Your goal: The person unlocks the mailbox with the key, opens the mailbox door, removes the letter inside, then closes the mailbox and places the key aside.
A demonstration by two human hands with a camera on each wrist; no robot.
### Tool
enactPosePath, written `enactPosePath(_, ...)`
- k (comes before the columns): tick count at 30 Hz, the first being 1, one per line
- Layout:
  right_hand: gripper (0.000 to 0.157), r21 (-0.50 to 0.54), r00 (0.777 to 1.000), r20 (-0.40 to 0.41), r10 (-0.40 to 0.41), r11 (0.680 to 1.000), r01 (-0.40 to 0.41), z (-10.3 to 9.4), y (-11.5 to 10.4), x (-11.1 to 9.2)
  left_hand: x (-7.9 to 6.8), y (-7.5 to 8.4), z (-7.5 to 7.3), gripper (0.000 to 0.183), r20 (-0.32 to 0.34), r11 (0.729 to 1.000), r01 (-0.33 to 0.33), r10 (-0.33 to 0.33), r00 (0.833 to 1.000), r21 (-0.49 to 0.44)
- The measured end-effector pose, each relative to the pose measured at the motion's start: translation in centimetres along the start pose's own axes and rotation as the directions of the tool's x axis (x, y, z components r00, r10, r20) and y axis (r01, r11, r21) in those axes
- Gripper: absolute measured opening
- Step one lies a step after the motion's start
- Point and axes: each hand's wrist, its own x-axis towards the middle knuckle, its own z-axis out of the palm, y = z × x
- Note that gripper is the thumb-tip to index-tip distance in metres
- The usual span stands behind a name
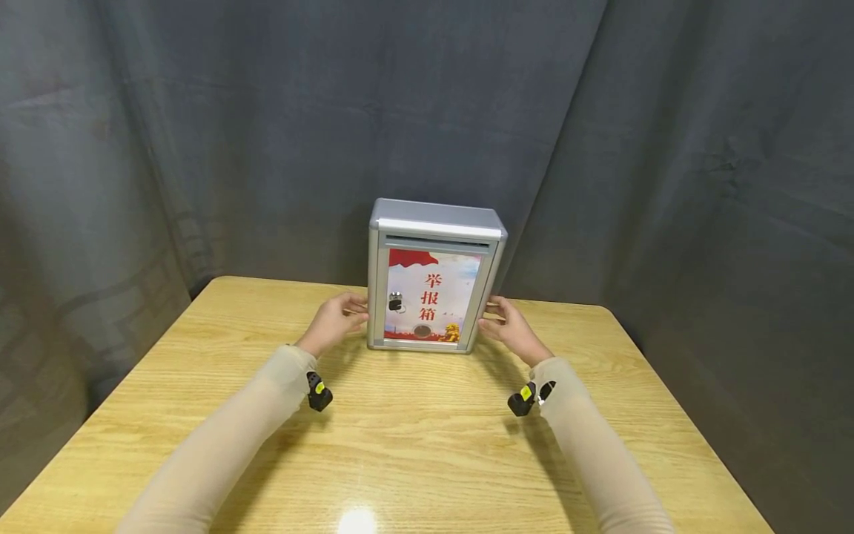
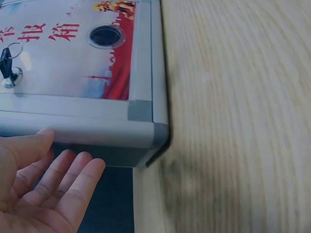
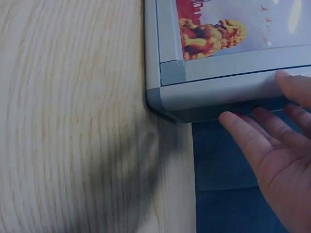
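Note:
A silver metal report box stands upright near the table's far edge. Its front has a slot at the top, red characters and a round window. A key with a ring sits in the lock on the left of the panel. On the box's left side is my left hand, thumb at the front edge and fingers loosely extended along the side wall. My right hand is at the opposite side in much the same way, its fingertips partly hidden behind the frame.
The wooden table has a pale grain and rounded far corners. Behind it and at both sides hang dark grey curtains. A small black device with a yellow mark is strapped to the left wrist, another to the right.

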Motion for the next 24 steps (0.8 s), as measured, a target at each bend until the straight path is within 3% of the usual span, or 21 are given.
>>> enactPosePath(4,0.053,-0.106,1.000,-0.001,0.007,0.994,-0.007,0.0,0.3,-0.1,0.0,-0.4,-0.2,0.026,0.008,0.999,-0.006,0.005,1.000,0.045)
enactPosePath(7,0.046,-0.124,1.000,0.004,0.013,0.992,-0.012,0.1,0.7,0.0,0.1,-0.8,-0.1,0.022,0.025,0.998,-0.001,-0.001,1.000,0.070)
enactPosePath(15,0.034,-0.059,0.998,0.045,0.046,0.997,-0.043,0.4,1.5,0.3,0.5,-1.8,0.3,0.021,0.060,0.998,0.060,-0.062,0.996,0.032)
enactPosePath(24,0.029,-0.053,0.997,0.064,0.052,0.997,-0.048,0.2,2.0,0.3,0.5,-2.0,0.5,0.020,0.068,0.997,0.071,-0.074,0.995,0.040)
